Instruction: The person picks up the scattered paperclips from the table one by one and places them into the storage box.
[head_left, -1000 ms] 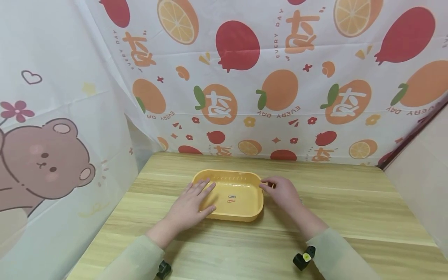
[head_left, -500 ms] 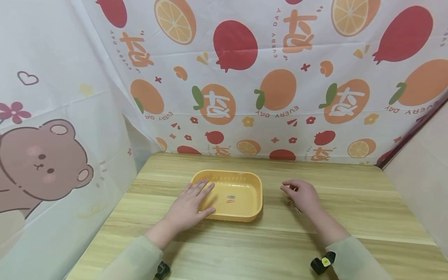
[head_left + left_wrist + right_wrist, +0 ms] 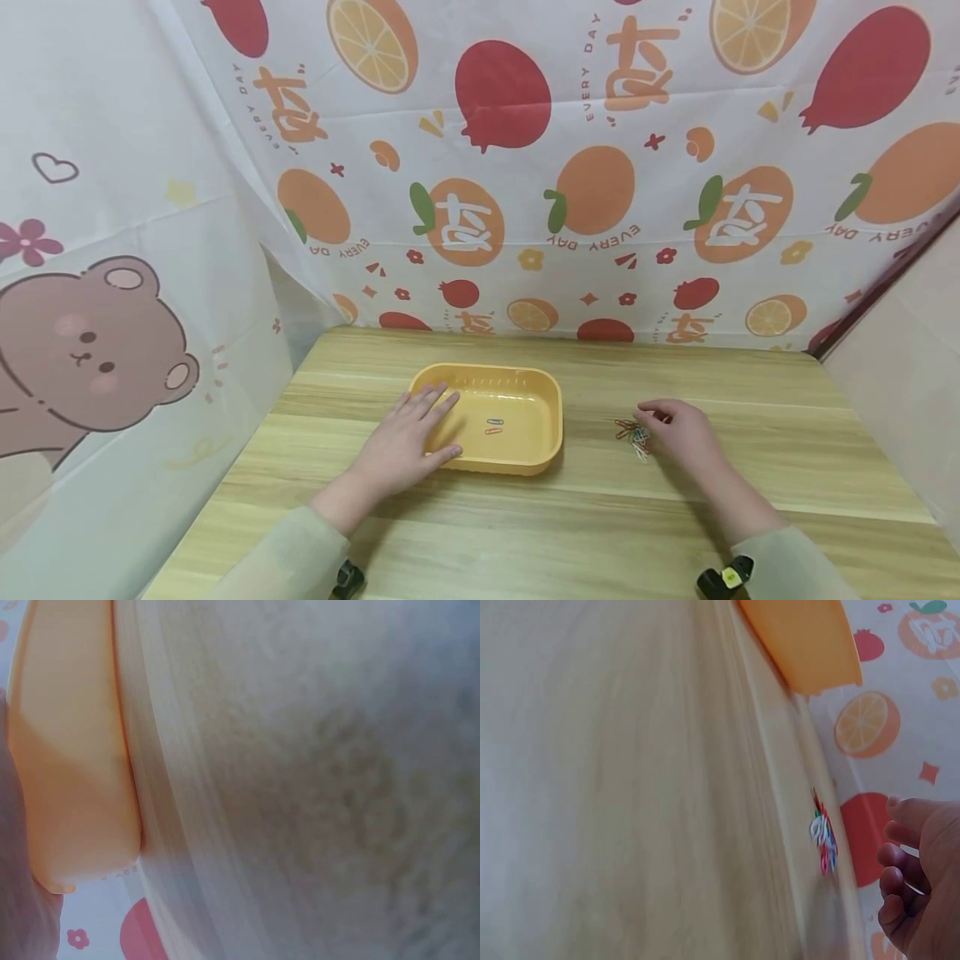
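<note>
Head view: one shallow, rounded-rectangular tray in glossy yellow plastic (image 3: pixel 525 429), set on a wood-grain table (image 3: pixel 525 533), left of the table's middle. Inside, two small paper clips lie side by side on the floor: one bluish clip (image 3: pixel 495 422) on the far side, one orange-red clip (image 3: pixel 492 432) on the near side, apart from the walls.

Your left hand (image 3: pixel 401 437): laid across the tray's left rim, fingers straight and spread over the interior, thumb pointing right at the near rim; nothing clasped.

Your right hand (image 3: pixel 684 432): just right of a small loose heap of multicoloured paper clips (image 3: pixel 639 435), red, white, green and blue, on the table right of the tray. Its fingers are loosely bent; the right wrist view shows them with nothing in their grasp. Whether a fingertip touches the heap, you cannot tell.

Worn on you: two pale grey-green sleeves (image 3: pixel 288 558), a black device (image 3: pixel 347 578) at the left wrist, a black device with a yellow patch (image 3: pixel 726 577) at the right.

Far side: white cloth printed with fruit (image 3: pixel 517 167). Left side: white cloth with a brown bear (image 3: pixel 97 350).
</note>
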